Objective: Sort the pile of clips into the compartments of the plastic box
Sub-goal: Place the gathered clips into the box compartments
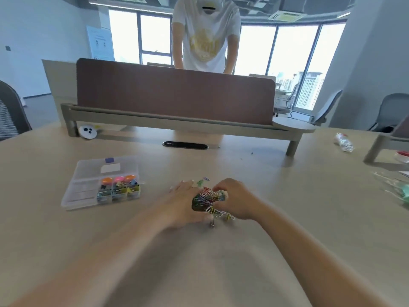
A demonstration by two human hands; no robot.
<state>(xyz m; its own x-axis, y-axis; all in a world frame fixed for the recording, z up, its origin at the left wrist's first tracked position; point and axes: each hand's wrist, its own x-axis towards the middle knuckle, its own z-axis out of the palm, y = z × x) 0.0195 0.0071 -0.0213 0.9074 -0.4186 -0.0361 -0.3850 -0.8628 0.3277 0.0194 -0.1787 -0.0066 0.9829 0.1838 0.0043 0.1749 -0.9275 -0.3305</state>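
Note:
A pile of coloured paper clips and small binder clips (209,200) lies on the beige table, cupped between both hands. My left hand (181,202) rests against the pile's left side, fingers spread flat. My right hand (234,199) curls over the pile's right side, fingertips pinched into the clips. The clear plastic box (88,189) stands open to the left; its right-hand compartments hold orange and pink round pieces and several coloured binder clips. Its lid lies flat behind.
A brown desk divider (174,91) on a grey rail crosses the table's far side; a person in a white shirt (205,34) stands behind it. A crushed plastic bottle (344,141) and loose items (398,189) lie at the right. A white round object (87,131) sits far left.

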